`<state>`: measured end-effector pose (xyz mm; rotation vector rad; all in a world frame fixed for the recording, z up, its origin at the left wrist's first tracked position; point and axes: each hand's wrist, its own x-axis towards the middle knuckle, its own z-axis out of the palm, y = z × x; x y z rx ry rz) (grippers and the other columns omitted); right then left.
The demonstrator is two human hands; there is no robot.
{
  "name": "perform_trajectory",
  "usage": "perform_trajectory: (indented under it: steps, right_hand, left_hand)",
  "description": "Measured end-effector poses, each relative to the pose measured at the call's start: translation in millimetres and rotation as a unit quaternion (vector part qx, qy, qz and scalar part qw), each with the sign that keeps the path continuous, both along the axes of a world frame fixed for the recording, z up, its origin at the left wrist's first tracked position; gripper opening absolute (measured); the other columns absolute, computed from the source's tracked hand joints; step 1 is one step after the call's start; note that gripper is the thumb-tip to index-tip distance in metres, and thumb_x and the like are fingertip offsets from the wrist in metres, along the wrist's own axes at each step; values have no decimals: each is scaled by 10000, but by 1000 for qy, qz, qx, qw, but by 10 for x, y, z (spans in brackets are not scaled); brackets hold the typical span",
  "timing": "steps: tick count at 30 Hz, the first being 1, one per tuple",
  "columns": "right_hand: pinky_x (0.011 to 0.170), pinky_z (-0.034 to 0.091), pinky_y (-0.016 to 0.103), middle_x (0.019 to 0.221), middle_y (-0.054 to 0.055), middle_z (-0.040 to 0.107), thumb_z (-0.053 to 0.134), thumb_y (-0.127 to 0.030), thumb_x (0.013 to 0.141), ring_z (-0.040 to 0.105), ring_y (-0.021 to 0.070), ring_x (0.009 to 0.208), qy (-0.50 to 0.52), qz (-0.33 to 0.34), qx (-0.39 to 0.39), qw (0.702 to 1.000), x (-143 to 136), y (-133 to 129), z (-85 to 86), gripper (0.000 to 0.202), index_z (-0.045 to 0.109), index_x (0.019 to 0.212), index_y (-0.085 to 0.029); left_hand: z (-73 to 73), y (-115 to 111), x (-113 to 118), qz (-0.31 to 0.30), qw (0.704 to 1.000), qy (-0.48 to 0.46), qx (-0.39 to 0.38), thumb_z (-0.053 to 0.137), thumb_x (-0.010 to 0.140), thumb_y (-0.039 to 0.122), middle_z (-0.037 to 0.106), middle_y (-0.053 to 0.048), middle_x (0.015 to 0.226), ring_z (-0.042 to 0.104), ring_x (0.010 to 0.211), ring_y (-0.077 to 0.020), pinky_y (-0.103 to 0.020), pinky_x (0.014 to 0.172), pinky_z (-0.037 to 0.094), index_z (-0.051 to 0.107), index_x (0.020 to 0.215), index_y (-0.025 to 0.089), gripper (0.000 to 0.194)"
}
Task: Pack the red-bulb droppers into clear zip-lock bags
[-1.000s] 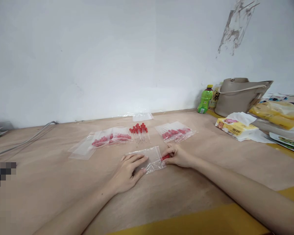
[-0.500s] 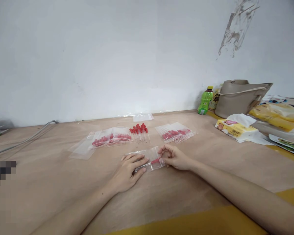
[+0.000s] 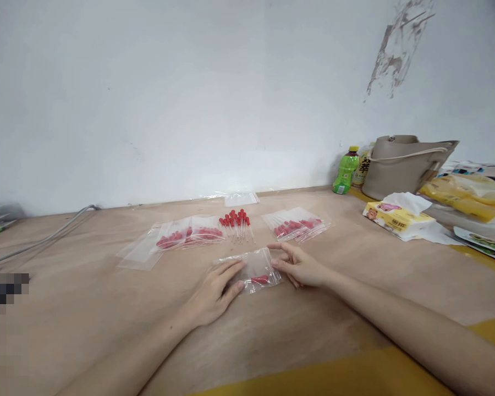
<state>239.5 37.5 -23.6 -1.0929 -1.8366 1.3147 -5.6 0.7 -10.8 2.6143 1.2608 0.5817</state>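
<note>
A clear zip-lock bag [image 3: 253, 268] lies flat on the table, with one dropper [image 3: 259, 279] inside, its red bulb toward the zip end. My left hand [image 3: 216, 289] rests over the bag's left part, fingers spread, covering some of it. At the zip end, my right hand [image 3: 303, 267] has its index finger stretched out and its thumb by the bag's edge, with a gap between them. Beyond the bag lies a fan of loose droppers [image 3: 236, 220] with red bulbs and thin clear stems.
Filled bags of droppers [image 3: 190, 234] lie to the left, more filled bags [image 3: 295, 225] to the right. At the wall is a flat clear bag [image 3: 241, 199]. A tissue pack [image 3: 398, 217], a green bottle [image 3: 346, 170] and a grey bag [image 3: 404, 165] stand right. A cable [image 3: 45, 236] runs left.
The dropper now lies fully in the bag, lower and nearer its front edge. My right fingers have parted, the index finger straightening. My left hand has stayed on the bag.
</note>
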Motion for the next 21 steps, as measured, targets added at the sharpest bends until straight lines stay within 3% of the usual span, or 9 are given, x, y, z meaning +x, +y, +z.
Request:
perform_trajectory:
  steps: [3, 5, 7, 11, 16, 21]
  right_hand:
    - [472, 389, 206, 673, -1, 570, 515, -281, 756, 493, 76, 489, -73, -116, 156, 978, -15, 167, -19, 220, 546, 925, -143]
    - [570, 402, 220, 679, 17, 587, 522, -214, 729, 524, 100, 598, -139, -140, 243, 950, -63, 305, 31, 99, 584, 759, -143]
    - [627, 398, 224, 703, 21, 602, 531, -179, 706, 537, 112, 659, -202, -149, 275, 928, -162, 462, 97, 65, 589, 715, -151]
    - [689, 400, 245, 819, 58, 615, 535, -217, 712, 553, 151, 775, -259, -214, 248, 909, -497, 810, 149, 197, 560, 891, -138]
    - [702, 415, 336, 976, 161, 569, 440, -407, 783, 561, 245, 865, -286, -276, 204, 895, -895, 1119, 114, 444, 438, 1110, -106]
    - [738, 409, 376, 1071, 145, 523, 378, -365, 815, 554, 270, 927, -338, -261, 187, 885, -984, 1222, 119, 380, 425, 1161, -215]
  left_hand:
    - [15, 7, -76, -7, 999, -40, -28, 373, 895, 324, 448, -57, 1273, 436, 1138, -202, -365, 944, 368, 382, 1227, 227, 346]
    - [12, 14, -116, -22, 998, -48, -31, 406, 877, 306, 430, -70, 1284, 424, 1151, -211, -367, 943, 375, 432, 1142, 211, 282]
    - [2, 21, -134, -35, 998, -45, -29, 421, 867, 283, 417, -72, 1292, 418, 1156, -215, -369, 943, 377, 470, 1063, 207, 216]
    - [-20, 28, -120, -41, 998, -37, -10, 427, 861, 258, 426, -72, 1278, 400, 1168, -213, -380, 971, 350, 475, 1078, 209, 227]
    - [-24, 32, -101, -44, 999, -28, -3, 426, 861, 249, 462, -72, 1232, 415, 1150, -205, -377, 973, 349, 483, 1102, 209, 251]
    - [-18, 27, -106, -43, 999, -24, -1, 422, 865, 255, 465, -74, 1225, 422, 1142, -204, -378, 964, 359, 500, 1093, 210, 245]
